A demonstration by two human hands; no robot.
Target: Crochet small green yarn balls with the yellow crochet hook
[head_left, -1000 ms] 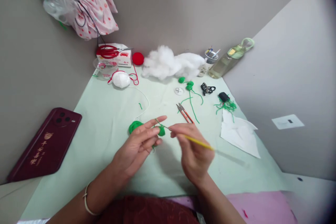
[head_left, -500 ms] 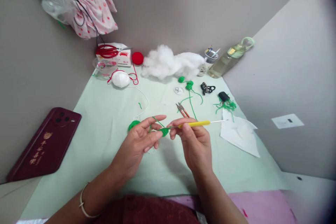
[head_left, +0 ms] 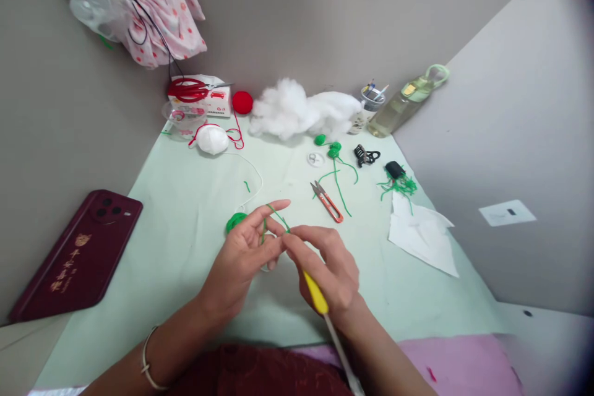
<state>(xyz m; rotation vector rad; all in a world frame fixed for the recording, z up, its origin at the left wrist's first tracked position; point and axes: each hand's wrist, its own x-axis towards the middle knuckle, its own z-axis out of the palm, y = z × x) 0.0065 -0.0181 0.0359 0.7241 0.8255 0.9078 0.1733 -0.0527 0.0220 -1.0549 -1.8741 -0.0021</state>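
Observation:
My left hand (head_left: 241, 260) pinches a small green crochet piece (head_left: 288, 231) between thumb and fingers, and most of it is hidden by the fingertips. Green yarn (head_left: 277, 215) runs over the raised left index finger. My right hand (head_left: 336, 269) meets the piece with its thumb and index fingertips while holding a crochet hook (head_left: 316, 294) with a yellow handle in the palm. One metal end of the hook slants down toward my lap; the other is hidden. Just behind the left hand lies a green yarn ball (head_left: 234, 221).
Orange thread snips (head_left: 330, 204) lie beyond the hands, near small green crocheted balls (head_left: 334, 150). White stuffing (head_left: 297, 112), white yarn (head_left: 212, 139) and red yarn (head_left: 242, 102) sit at the back. A bottle (head_left: 399, 108) leans at right; a maroon phone (head_left: 81, 253) is at left.
The crochet hook has swung from pointing right to pointing down toward my lap. My right hand has moved left, and its fingertips now touch the crochet piece.

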